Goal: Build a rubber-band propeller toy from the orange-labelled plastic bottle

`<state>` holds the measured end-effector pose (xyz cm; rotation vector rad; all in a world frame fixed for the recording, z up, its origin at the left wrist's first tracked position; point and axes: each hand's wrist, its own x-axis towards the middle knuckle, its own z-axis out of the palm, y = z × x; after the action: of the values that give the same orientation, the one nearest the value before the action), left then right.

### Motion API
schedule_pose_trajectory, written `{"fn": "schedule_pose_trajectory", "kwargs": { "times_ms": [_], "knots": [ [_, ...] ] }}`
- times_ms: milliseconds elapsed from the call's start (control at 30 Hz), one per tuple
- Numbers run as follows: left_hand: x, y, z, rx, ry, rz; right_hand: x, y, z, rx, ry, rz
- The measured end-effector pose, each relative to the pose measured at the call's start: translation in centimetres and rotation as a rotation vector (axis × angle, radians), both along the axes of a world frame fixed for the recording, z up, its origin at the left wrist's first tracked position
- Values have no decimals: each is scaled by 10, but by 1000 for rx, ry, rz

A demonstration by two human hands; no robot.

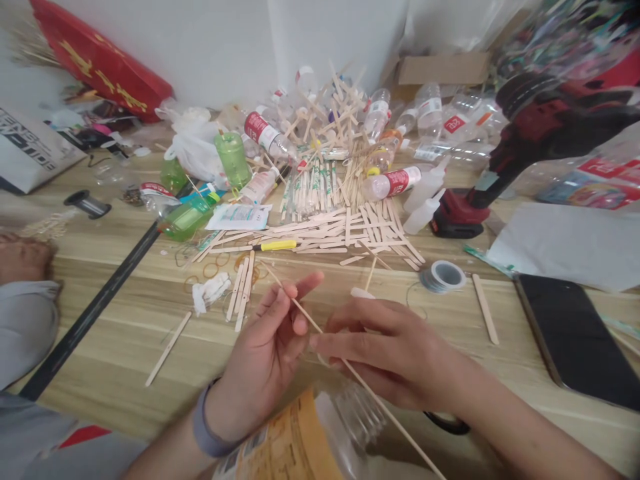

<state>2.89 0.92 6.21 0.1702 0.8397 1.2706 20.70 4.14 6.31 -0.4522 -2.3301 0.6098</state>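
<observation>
A thin bamboo skewer (306, 315) runs diagonally across both of my hands. My left hand (265, 347) pinches it near its upper end between thumb and fingers, with the index finger stretched out. Farther down, my right hand (395, 347) has its thumb and fingers closed on the same skewer, its fingertips partly hidden. Below my hands lies a clear plastic bottle (295, 440) with an orange label, its ridged neck pointing right. Just beyond the right hand are a small white piece (363, 293) and a short thin stick (371, 273).
Craft sticks (320, 233) lie heaped mid-table, with a yellow-handled cutter (277, 245) at their front. Plastic bottles (397, 181) crowd the back. A red-black power tool (505, 153), wire spool (444, 276) and phone (575, 333) are right. Another person's hand (23, 260) rests left.
</observation>
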Motion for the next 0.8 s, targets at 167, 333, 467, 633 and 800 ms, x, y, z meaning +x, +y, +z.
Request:
{"fn": "schedule_pose_trajectory", "kwargs": {
  "times_ms": [167,333,467,633,800],
  "knots": [
    [1,3,-3,23,-36,72,-4,8,-6,-102,56,80],
    [2,6,-5,13,-73,94,-11,15,-13,-100,50,113],
    [5,6,-5,14,-92,84,-17,19,-17,-87,53,160],
    [8,4,-7,-3,-89,33,-23,20,-23,-175,83,187],
    [7,3,-9,22,-72,44,-24,19,-29,-87,26,196]
  ]
}}
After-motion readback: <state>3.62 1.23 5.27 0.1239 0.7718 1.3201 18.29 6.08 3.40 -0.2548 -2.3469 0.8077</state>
